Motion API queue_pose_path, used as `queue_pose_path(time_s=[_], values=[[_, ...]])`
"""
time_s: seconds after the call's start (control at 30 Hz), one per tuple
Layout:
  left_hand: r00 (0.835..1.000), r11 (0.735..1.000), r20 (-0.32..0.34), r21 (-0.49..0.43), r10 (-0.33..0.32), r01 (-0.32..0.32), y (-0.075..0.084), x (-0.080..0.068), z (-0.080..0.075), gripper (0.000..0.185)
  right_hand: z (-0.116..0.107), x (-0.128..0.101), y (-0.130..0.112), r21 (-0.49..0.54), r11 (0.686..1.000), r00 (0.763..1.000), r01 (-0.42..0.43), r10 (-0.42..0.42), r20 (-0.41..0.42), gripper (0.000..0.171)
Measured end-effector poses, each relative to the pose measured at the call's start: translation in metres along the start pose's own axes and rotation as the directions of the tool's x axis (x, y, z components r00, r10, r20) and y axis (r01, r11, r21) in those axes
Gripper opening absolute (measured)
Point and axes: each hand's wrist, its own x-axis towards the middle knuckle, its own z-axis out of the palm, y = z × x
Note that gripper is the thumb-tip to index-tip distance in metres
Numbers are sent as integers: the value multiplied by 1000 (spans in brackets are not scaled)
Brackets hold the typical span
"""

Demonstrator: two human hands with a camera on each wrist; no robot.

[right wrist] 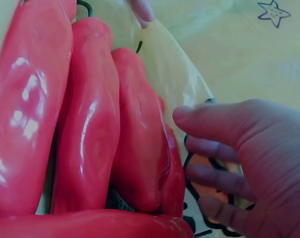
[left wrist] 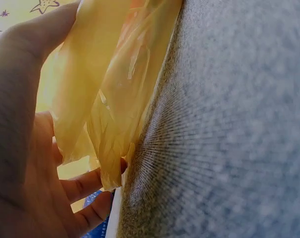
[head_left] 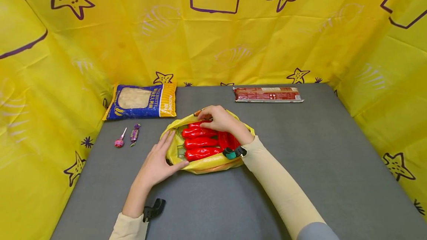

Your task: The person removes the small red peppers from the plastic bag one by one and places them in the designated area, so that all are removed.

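Observation:
A yellow plastic bag [head_left: 213, 165] lies open-topped on the grey table, its sides standing round several glossy red peppers [head_left: 201, 142]. In the right wrist view the long peppers [right wrist: 90, 114] lie side by side, with another across their ends. My left hand [head_left: 160, 164] rests against the bag's left side, fingers and thumb spread along the rim; in the left wrist view the thin plastic [left wrist: 108, 99] hangs beside this hand. My right hand [head_left: 218, 119] reaches over the bag to its far rim. Its thumb and fingers stand apart, with no pepper held between them.
At the back left lies a blue and yellow pasta packet [head_left: 140, 101]. In front of it are a lollipop [head_left: 119, 142] and a purple wrapped candy [head_left: 135, 135]. A flat red packet [head_left: 268, 95] lies at the back right. Yellow patterned cloth [head_left: 213, 47] encloses the table.

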Motion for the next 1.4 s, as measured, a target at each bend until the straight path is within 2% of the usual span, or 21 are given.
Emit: queue_pose_path(time_s=[0.47, 0.77, 1.0, 1.23, 1.4], values=[[1000, 1000, -5, 0, 16, -16, -6, -3, 1, 115, 3, 14, 8, -7, 999, 995, 54, -53, 84, 24], [1000, 1000, 4, -8, 4, -4, -5, -3, 2, 116, -5, 17, 12, -51, 999, 980, -4, 14, 198, 40], [1000, 1000, 11, -11, 4, -4, -5, -2, 4, 117, -2, 19, 16, -92, 996, 978, -8, 27, 205, 35], [1000, 1000, 8, -3, 5, -5, -5, -4, 5, 117, 0, 22, 24, -27, 999, 961, -20, 26, 276, 40], [1000, 1000, 11, 1, 5, -5, -4, -3, 4, 117, 3, 24, 30, 23, 1000, 958, -3, -4, 287, 42]])
